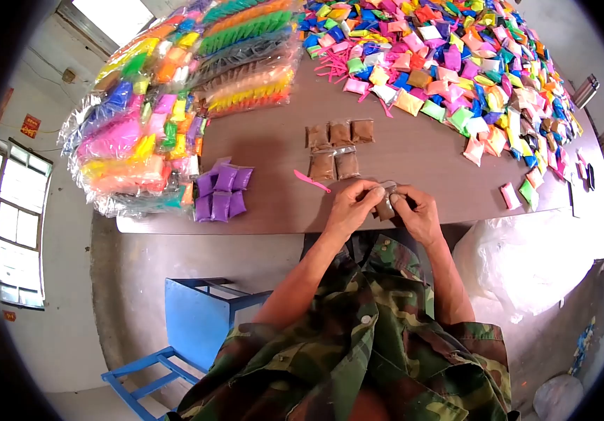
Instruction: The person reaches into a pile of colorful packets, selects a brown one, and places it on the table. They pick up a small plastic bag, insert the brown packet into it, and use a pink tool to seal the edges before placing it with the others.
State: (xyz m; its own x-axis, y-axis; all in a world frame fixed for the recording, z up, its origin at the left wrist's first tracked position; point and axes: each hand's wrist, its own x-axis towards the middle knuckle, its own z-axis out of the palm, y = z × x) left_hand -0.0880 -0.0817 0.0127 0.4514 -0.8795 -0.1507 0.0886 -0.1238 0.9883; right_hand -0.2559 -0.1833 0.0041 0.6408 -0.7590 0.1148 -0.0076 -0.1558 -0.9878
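Observation:
At the table's front edge, my left hand [353, 205] and my right hand [416, 210] are close together, fingers pinched on a small brown packet [385, 208] between them. Just beyond them lie several brown packets [340, 132] in two rows on the table. A pink plastic tool [312, 181] rests left of my left hand. Farther left sits a small pile of purple packets [222, 189].
Clear bags of colourful packets [126, 133] and stacked strips [249, 56] cover the table's left side. A large heap of loose packets [449, 63] spreads over the back right. A blue chair [196, 319] and a white plastic bag [519, 256] are below the table edge.

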